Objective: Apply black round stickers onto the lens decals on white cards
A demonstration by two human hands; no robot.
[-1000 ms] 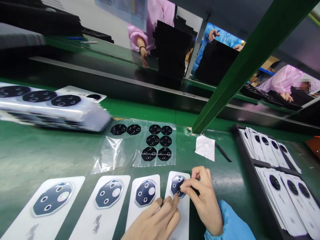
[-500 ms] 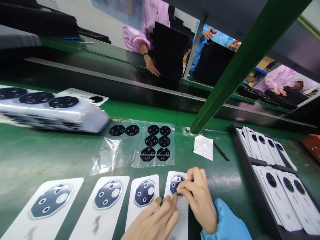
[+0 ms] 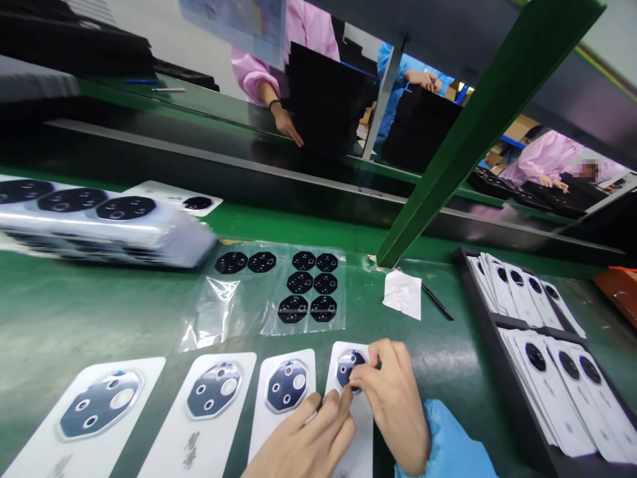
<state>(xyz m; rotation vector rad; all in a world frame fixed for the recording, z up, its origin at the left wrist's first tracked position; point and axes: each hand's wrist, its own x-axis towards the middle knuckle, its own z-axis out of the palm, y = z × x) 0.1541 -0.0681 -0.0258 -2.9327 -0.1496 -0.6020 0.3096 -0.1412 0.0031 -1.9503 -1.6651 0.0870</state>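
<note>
Both bare hands work at the near edge of the counter (image 3: 460, 355), over the rightmost white panel (image 3: 362, 435) in a row. The right hand (image 3: 395, 405), in a blue sleeve (image 3: 452, 441), draws its thumb and forefinger narrow at the near right edge of that panel's dark octagonal plate (image 3: 346, 367) — whether anything is pinched there, I cannot tell. The left hand (image 3: 308, 438) lies across the panel, its fingers narrow and close together, tips meeting the right hand's; what they hold, if anything, is hidden.

To the left lie three similar panels (image 3: 174, 425), each with a dark blue octagon. Farther off, clear film (image 3: 231, 328) carries eight black octagonal pieces (image 3: 300, 283). A blurred stack of film sheets (image 3: 107, 226) sits to the far left. Near the foot of the green post (image 3: 442, 146) is white paper (image 3: 402, 294), with a black stick (image 3: 438, 302) just to its right. On the right, a black tray (image 3: 517, 321) holds more white panels (image 3: 572, 398) — two overlapping groups.
</note>
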